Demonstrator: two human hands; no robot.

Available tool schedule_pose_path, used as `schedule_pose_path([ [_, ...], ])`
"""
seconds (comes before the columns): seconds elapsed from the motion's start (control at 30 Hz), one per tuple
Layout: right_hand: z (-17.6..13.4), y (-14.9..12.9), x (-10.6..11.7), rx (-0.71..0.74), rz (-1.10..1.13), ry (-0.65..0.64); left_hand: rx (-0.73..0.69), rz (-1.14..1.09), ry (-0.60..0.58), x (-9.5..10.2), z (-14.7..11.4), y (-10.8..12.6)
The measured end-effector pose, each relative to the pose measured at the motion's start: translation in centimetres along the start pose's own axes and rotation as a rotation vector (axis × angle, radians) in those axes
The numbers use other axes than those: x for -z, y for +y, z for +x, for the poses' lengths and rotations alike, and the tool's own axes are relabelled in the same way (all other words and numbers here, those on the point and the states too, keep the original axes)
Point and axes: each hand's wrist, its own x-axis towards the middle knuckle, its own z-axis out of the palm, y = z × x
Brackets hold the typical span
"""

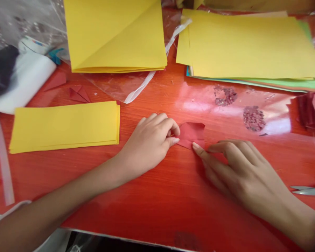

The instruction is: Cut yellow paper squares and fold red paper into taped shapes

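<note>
The left hand (154,140) pinches the left edge of a small red paper (191,132) mid-table; the right hand (243,171), loosely curled, gripping nothing, presses its near edge; it's creased, seemingly half-folded; farther left, a red folded triangle (79,93) looks finished; yellow paper strips (65,124) lie unfolded.

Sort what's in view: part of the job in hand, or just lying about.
Apparently in use:
small creased red paper piece, touched by left hand and right hand

Apparently lying about:
stacked yellow paper strips
diagonally creased yellow paper sheet
silver-bladed scissors
folded red paper triangle
</note>
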Motion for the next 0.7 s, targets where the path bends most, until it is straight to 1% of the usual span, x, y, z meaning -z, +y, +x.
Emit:
schedule_pose_path([
  [0.13,-0.2,0.0,0.4,-0.017,0.030,0.000,0.036,0.053,0.039,-0.4,0.0,0.4],
  [0.23,0.3,-0.1,0.1,-0.028,0.067,-0.001,0.040,0.117,0.067,-0.8,-0.1,0.6],
  [0.37,1.1,-0.1,-0.6,-0.079,0.083,0.030,0.016,0.143,0.047,-0.8,0.0,0.6],
  [0.43,1.3,0.0,-0.7,-0.091,0.077,0.037,0.013,0.122,0.027,-0.6,0.1,0.5],
  [0.57,1.1,0.2,0.0,-0.072,0.045,0.039,0.021,0.062,-0.027,-0.1,0.2,0.4],
  [0.7,0.3,0.4,0.5,-0.077,0.012,0.033,0.022,0.055,-0.026,0.0,0.0,0.2],
])
